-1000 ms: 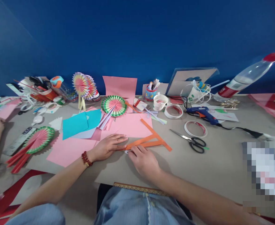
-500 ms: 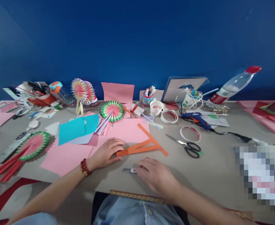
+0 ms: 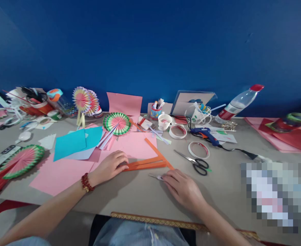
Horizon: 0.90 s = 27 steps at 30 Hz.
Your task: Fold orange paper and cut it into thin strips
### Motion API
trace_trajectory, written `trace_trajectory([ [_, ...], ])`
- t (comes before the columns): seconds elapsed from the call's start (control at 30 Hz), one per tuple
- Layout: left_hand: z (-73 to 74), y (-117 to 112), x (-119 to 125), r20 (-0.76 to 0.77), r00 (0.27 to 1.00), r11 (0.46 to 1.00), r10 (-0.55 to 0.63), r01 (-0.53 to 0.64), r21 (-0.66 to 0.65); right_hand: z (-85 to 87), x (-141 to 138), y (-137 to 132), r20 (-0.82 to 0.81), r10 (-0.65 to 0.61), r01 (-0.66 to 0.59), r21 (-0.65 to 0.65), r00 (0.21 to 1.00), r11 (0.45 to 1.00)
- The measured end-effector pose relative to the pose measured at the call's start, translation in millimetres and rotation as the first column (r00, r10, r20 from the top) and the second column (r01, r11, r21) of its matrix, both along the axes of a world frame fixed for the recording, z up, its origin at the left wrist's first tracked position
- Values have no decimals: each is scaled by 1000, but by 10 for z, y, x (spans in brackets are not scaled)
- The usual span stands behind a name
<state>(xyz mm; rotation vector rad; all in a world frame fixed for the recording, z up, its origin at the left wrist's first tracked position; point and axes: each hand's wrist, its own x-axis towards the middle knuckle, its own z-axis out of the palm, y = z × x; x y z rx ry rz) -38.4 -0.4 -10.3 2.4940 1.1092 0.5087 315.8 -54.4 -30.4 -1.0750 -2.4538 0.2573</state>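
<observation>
The left hand (image 3: 111, 167) lies palm down and loosely open, its fingers slightly bent and its thumb at the left end of two orange paper strips (image 3: 147, 164) on the table (image 3: 140, 194). The right hand (image 3: 185, 187) is curled closed around a small knife (image 3: 157, 177), whose thin blade points left, just below the strips. A third orange strip (image 3: 154, 149) slants across their right end, its lower end reaching the right hand. Behind the left hand are sheets of pink paper (image 3: 137, 146) and blue paper (image 3: 70, 141), with a pink and green paper fan (image 3: 117, 123) near them. Right of the strips lie black-handled scissors (image 3: 200, 166), blades pointing up and left, then two rolls of tape (image 3: 191, 150) and a blue glue gun (image 3: 209, 136). Farther back stand a white paper cup (image 3: 165, 122), a pen holder (image 3: 155, 112) and a tilted bottle (image 3: 238, 103) before a blue wall (image 3: 145, 44).
</observation>
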Motion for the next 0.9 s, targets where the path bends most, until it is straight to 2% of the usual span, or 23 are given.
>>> trace_trajectory([
  [0.17,108,-7,274,-45,998,992,-52,57,112,-53,9,-8,-44,40,-39,31,998,999],
  [0.23,137,-5,441,-119,989,985,-93,109,136,-45,15,-17,-49,83,-82,31,995,996],
  [0.4,102,57,714,-248,961,963,-122,175,204,-39,11,-27,-60,137,-134,54,989,990],
  [0.5,116,84,716,-205,971,971,-121,159,181,-41,7,-20,-108,148,-142,61,983,988],
  [0.6,200,82,656,-142,981,985,-133,147,92,-13,0,-19,-151,195,-183,88,969,979],
  [0.7,282,60,592,-158,981,993,-113,118,19,29,-3,-28,-191,238,-212,149,952,966],
  [0.8,323,23,561,-200,976,996,-85,80,-35,55,14,-35,-246,237,-181,230,940,956],
  [0.9,330,-25,557,-221,971,995,-90,79,-61,71,44,-35,-314,181,-93,275,932,957],
])
